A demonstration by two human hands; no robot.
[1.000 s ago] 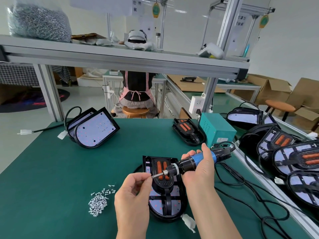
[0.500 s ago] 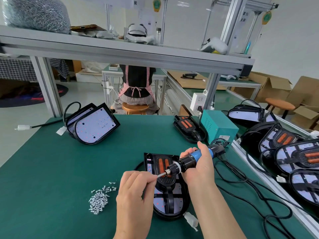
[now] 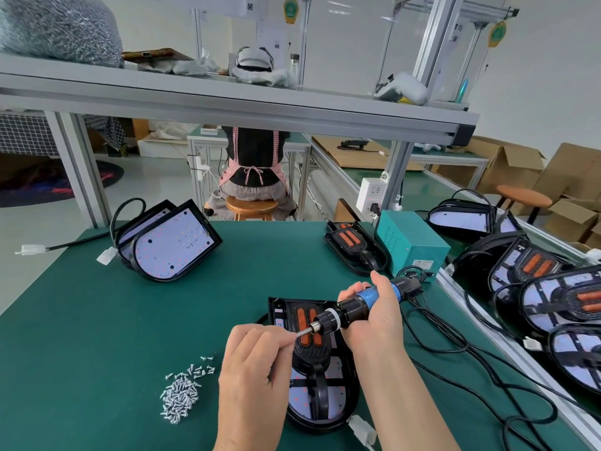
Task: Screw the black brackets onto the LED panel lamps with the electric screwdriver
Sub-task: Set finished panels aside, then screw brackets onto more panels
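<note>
An LED panel lamp (image 3: 328, 398) lies flat on the green mat in front of me, with a black bracket (image 3: 317, 382) and two orange strips on top. My right hand (image 3: 374, 317) grips the blue and black electric screwdriver (image 3: 354, 309), tilted down to the left above the lamp. My left hand (image 3: 257, 362) pinches at the tip of the screwdriver bit; whatever it holds there is hidden by the fingers. A pile of small silver screws (image 3: 182, 393) lies to the left of my left hand.
Two stacked lamps (image 3: 169, 244) lean at the back left. Another lamp (image 3: 353, 245) and a teal power box (image 3: 411, 242) stand at the back right. Several lamps (image 3: 553, 307) fill the right conveyor. Black cables (image 3: 455, 349) trail right of my arm.
The view has tilted a little. My left hand's fingers have stayed at the bit tip while the screwdriver has stayed tilted above the lamp.
</note>
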